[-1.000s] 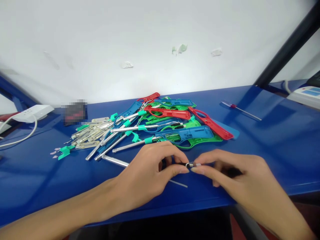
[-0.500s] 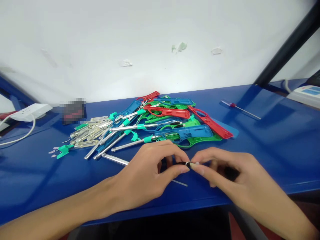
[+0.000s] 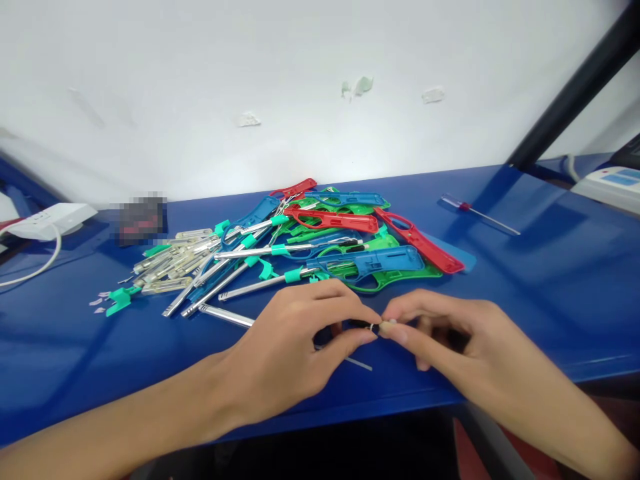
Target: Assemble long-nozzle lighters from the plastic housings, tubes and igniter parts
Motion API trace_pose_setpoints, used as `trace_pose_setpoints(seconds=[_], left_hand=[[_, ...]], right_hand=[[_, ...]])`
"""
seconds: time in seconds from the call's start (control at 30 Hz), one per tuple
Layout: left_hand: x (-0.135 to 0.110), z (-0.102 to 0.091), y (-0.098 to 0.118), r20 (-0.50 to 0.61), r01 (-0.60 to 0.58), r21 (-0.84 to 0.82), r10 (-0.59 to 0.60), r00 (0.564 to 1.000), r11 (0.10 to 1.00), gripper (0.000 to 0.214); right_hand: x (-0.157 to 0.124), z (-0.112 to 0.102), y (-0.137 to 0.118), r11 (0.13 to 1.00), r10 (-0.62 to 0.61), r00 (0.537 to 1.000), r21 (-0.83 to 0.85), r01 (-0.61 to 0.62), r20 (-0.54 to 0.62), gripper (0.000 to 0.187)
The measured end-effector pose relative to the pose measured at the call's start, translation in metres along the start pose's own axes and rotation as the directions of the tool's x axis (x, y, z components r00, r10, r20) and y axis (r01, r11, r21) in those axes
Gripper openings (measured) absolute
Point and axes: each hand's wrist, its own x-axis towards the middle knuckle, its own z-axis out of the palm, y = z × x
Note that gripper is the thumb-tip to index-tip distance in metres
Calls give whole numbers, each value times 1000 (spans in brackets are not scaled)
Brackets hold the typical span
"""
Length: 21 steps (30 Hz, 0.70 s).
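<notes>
My left hand [image 3: 295, 340] and my right hand [image 3: 450, 343] meet fingertip to fingertip just above the blue table [image 3: 550, 280], near its front edge. Both pinch one small dark and silver part [image 3: 374, 327] between thumb and forefinger. A thin metal rod [image 3: 357, 364] lies on the table under my left fingers. Just behind my hands sits a heap of red, blue and green plastic handle shells [image 3: 350, 250] mixed with silver tubes [image 3: 250, 267] that carry teal collars.
A red-handled screwdriver [image 3: 477, 213] lies at the back right. A white power strip [image 3: 47, 221] with its cable sits at the far left, next to a blurred dark object [image 3: 141, 219]. A black post [image 3: 570, 87] slants up at the right. White wall behind.
My two hands have closed in on the small part, so less of it shows between the fingertips. The view has shifted slightly; the heap has not moved.
</notes>
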Motion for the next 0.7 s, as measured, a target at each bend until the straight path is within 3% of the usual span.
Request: trace_pose_setpoints(seconds=[0.27, 0.7], left_hand=[[-2, 3, -4, -52, -129, 38, 130, 990, 991, 16], [-2, 2, -3, -78, -25, 15, 26, 997, 1000, 8]], right_hand=[[2, 0, 0, 1000, -12, 1000, -1, 12, -11, 31], [1, 1, 3, 1000, -11, 1000, 20, 11, -27, 29]])
